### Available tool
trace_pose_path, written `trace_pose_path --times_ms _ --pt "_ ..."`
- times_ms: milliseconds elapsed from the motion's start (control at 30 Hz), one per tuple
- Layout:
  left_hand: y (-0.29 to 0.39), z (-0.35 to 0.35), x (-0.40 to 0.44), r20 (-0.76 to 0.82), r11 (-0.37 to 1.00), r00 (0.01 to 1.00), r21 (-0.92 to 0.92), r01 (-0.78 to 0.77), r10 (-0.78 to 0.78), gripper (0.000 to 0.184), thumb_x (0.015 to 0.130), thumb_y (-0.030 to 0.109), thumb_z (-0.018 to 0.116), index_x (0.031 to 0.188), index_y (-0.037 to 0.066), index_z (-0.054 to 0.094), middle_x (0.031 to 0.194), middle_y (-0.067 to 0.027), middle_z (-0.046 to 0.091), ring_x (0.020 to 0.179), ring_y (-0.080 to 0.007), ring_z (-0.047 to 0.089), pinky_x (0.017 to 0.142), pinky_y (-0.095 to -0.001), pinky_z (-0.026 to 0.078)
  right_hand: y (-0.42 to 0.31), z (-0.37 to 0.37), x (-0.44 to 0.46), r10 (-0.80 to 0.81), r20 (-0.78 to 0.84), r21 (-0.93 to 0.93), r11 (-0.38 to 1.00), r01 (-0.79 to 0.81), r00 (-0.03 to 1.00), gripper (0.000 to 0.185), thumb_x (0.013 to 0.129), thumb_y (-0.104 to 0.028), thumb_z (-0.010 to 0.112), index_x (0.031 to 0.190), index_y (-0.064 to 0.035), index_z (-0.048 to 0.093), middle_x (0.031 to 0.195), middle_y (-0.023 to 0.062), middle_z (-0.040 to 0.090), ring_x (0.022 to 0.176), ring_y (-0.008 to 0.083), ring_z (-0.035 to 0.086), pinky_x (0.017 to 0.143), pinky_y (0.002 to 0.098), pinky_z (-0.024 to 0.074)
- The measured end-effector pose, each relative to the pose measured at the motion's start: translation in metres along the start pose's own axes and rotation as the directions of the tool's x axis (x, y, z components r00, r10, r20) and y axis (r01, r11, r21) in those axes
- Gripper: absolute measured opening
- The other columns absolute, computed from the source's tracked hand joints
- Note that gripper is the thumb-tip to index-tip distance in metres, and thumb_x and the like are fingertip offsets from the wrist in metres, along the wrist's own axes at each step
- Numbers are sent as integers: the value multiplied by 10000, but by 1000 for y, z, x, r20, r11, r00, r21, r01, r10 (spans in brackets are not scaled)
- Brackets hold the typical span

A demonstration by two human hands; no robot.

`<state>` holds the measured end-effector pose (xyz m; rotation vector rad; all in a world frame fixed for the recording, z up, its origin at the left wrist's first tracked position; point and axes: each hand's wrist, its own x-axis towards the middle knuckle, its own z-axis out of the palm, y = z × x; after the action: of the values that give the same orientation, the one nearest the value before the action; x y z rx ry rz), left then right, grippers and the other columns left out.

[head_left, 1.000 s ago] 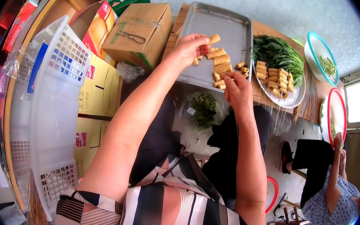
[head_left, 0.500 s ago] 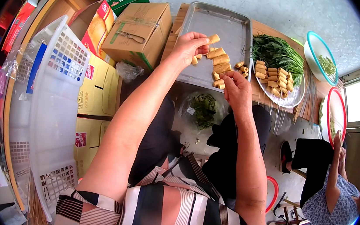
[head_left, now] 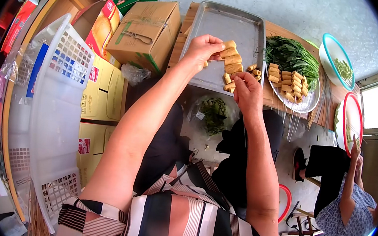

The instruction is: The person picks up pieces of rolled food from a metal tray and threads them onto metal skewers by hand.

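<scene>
My left hand (head_left: 205,51) pinches the top piece (head_left: 229,44) of a row of tan rolled pieces (head_left: 233,59) over the metal tray (head_left: 217,22). At the row's lower end, my right hand (head_left: 247,89) is closed, its fingertips touching the lowest piece; a thin skewer shows faintly below that hand. A few loose rolls (head_left: 227,83) lie by the tray's near edge, and several more (head_left: 254,71) lie at its right side. Right of the tray, a white plate (head_left: 310,103) bears leafy greens (head_left: 296,58) and stacked, skewered rolls (head_left: 289,84).
A cardboard box (head_left: 145,32) stands left of the tray. A white plastic basket (head_left: 57,118) is at the far left. A teal-rimmed bowl (head_left: 332,52) and a red-rimmed basket (head_left: 352,121) are at the right, near another person (head_left: 350,208). A bag of greens (head_left: 213,116) lies below the tray.
The roll in my left hand has moved down and right, and now sits against the other rolls in the row. My right hand has shifted slightly left.
</scene>
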<state>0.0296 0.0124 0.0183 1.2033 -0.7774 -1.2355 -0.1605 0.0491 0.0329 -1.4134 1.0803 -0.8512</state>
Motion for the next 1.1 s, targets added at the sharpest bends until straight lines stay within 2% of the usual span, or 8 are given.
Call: trace_pose_path --times_ms 133,200,333,400,867,967,1033,1100 --pt "-1 0 0 20 1000 1000 -25 8 -8 181 836 115 659 961 22 567 910 -72 604 805 -160 606 681 -317 548 2 -1 2 33 17 64 997 -34 999 152 888 -148 552 885 -14 624 549 -26 478 462 44 414 432 217 316" --pt "-3 1 1 22 996 999 -78 -38 40 176 848 106 637 969 15 548 930 -84 602 826 -166 613 678 -326 567 1 0 2 50 29 65 997 -52 998 154 894 -151 547 892 -17 623 549 -28 475 462 44 407 431 216 311" --pt "-1 3 0 -34 989 989 -35 -142 141 172 852 102 628 967 11 539 915 -84 605 827 -160 618 666 -324 576 -1 3 -3 65 58 47 997 -68 996 153 907 -149 533 912 -21 617 549 -34 468 462 44 394 434 211 302" --pt "2 6 -1 -101 973 972 -74 -218 211 132 797 43 637 886 -12 557 817 -81 594 690 -142 609 545 -295 558 3 3 -3 57 48 39 998 -59 997 151 908 -142 528 915 -19 614 550 -32 467 465 44 395 439 210 304" --pt "-1 10 -2 -77 979 979 -59 -194 190 139 794 53 648 889 -7 565 806 -69 596 671 -123 594 522 -270 522 3 5 2 35 21 32 999 -35 999 147 899 -124 522 911 -5 608 552 -20 477 474 47 396 444 223 295" --pt "-4 10 0 -101 977 975 -57 -206 200 134 793 55 653 886 6 569 797 -58 593 673 -116 588 521 -264 513 7 4 2 63 14 13 998 -63 998 143 881 -127 547 909 -5 616 567 4 518 494 61 436 466 236 346" --pt "-7 9 6 -117 969 964 -33 -244 239 153 804 98 662 901 25 570 817 -49 590 668 -110 582 534 -257 514 10 5 1 -136 -77 -165 979 121 988 133 859 -122 571 893 -7 628 589 37 555 529 87 490 508 258 406" --pt "3 14 -2 -105 970 971 -96 -223 213 233 830 182 659 963 24 549 846 -60 587 679 -126 596 541 -266 526 6 -1 0 -238 -101 -229 950 211 966 130 843 -122 587 868 -4 636 613 81 577 565 137 532 559 293 435"
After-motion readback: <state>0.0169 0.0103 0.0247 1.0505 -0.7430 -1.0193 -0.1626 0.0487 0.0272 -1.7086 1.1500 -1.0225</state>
